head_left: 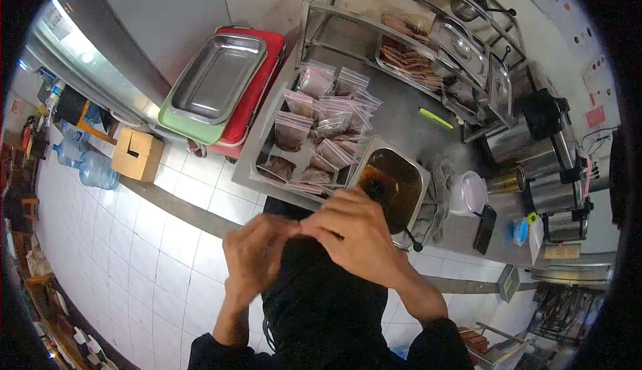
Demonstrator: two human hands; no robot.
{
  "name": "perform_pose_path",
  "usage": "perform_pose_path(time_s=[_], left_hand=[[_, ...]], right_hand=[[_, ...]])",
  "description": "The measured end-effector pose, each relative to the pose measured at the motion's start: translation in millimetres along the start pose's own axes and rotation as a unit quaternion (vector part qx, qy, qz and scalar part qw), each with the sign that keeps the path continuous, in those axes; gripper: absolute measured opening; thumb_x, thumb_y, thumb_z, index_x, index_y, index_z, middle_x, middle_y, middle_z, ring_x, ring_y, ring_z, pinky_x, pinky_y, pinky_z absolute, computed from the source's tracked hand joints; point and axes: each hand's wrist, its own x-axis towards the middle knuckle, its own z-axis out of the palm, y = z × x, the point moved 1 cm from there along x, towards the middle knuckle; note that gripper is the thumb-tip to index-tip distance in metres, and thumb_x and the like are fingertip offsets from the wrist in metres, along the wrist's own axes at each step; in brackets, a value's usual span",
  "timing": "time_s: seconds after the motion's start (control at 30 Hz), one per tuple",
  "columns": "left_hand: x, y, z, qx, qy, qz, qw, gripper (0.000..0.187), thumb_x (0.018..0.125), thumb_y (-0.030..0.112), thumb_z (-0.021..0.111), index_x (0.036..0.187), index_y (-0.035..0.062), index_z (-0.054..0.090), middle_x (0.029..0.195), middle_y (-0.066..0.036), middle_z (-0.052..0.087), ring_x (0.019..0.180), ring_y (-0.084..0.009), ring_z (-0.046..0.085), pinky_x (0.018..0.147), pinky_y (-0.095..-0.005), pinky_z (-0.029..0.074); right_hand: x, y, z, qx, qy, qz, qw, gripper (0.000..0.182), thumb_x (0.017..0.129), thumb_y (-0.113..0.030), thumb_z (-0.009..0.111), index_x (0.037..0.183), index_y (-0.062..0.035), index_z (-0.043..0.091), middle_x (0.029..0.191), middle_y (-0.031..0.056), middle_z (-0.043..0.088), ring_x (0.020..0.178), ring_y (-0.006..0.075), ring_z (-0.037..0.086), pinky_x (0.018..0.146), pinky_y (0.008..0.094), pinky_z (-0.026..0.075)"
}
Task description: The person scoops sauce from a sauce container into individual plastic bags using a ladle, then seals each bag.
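Both my hands up in front of my dark clothing (321, 310), left (254, 253) and right (354, 236), fingertips drawn in and meeting, as if for some fine finger work. Left is blurred, knuckles cover the right's pinch; cannot tell whether either is clamped on something thin or on nothing. Just beyond them, on the near left end of the counter (401, 119), the zip bags (293, 131) with dark contents, many leaning on or overlapping one another, reddish strips showing along the tops; grouped, I'd judge, to keep them in one place within reach. Just right of them, the steel pan (420, 176) of dark brown liquid, a black-knobbed handle (416, 245) sticking out over its near side, toward me, probably for an easy grab. Grey cloth (439, 193) bunched along the pan's right side, likely there for drips. White tub (468, 193) and black phone (486, 229) farther right, away from the liquid, perhaps to stay clean.
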Motion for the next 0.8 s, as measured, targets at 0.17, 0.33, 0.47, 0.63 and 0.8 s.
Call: perform_pose_path(time_s=[0.17, 0.33, 0.47, 0.63, 0.8], left_hand=[[42.9, -27.4, 2.6, -0.134, 0.089, -0.065, 0.985, 0.018, 0.082, 0.002, 0.071, 0.100, 0.0025, 0.069, 0.090, -0.008, 0.071, 0.071, -0.0141, 0.066, 0.060, -0.0248, 0.050], [26.2, -60.0, 0.9, -0.292, 0.268, -0.250, 0.883, 0.026, 0.093, 0.023, 0.066, 0.108, 0.0017, 0.064, 0.066, 0.003, 0.051, 0.051, 0.0011, 0.036, 0.044, -0.0175, 0.024], [1.7, -78.5, 6.2, -0.478, 0.284, -0.337, 0.760, 0.019, 0.091, 0.022, 0.069, 0.098, 0.0083, 0.057, 0.059, 0.009, 0.039, 0.046, -0.0010, 0.029, 0.043, -0.0192, 0.025], [-8.5, -83.6, 13.4, -0.598, 0.265, -0.373, 0.658, 0.020, 0.091, 0.024, 0.069, 0.087, 0.0121, 0.054, 0.053, 0.008, 0.031, 0.043, -0.0047, 0.026, 0.041, -0.0216, 0.025], [-10.6, -71.4, 27.1, -0.644, 0.238, -0.435, 0.582, 0.021, 0.091, 0.026, 0.068, 0.088, 0.0112, 0.054, 0.051, 0.006, 0.030, 0.043, -0.0077, 0.027, 0.039, -0.0239, 0.026]], right_hand=[[42.7, 9.7, 0.6, -0.003, 0.008, 0.055, 0.998, 0.007, 0.083, -0.007, 0.066, 0.085, -0.0001, 0.066, 0.077, 0.0131, 0.062, 0.068, 0.0271, 0.059, 0.063, 0.0356, 0.045], [71.2, 44.9, 24.0, -0.039, 0.019, 0.091, 0.995, 0.008, 0.083, -0.008, 0.061, 0.085, -0.0022, 0.067, 0.084, 0.0200, 0.067, 0.075, 0.0399, 0.064, 0.067, 0.0472, 0.049], [89.2, 88.7, 50.5, -0.095, 0.059, 0.068, 0.991, 0.012, 0.082, -0.007, 0.061, 0.090, -0.0037, 0.069, 0.085, 0.0203, 0.068, 0.077, 0.0396, 0.065, 0.069, 0.0475, 0.051], [99.0, 102.2, 52.4, -0.218, 0.156, -0.029, 0.963, 0.017, 0.086, -0.007, 0.061, 0.099, -0.0012, 0.070, 0.089, 0.0178, 0.069, 0.078, 0.0362, 0.067, 0.072, 0.0402, 0.052], [17.1, 4.4, 37.2, 0.086, -0.177, -0.016, 0.980, 0.029, 0.080, -0.019, 0.076, 0.106, -0.0073, 0.070, 0.101, 0.0094, 0.070, 0.081, 0.0252, 0.069, 0.069, 0.0341, 0.054]])
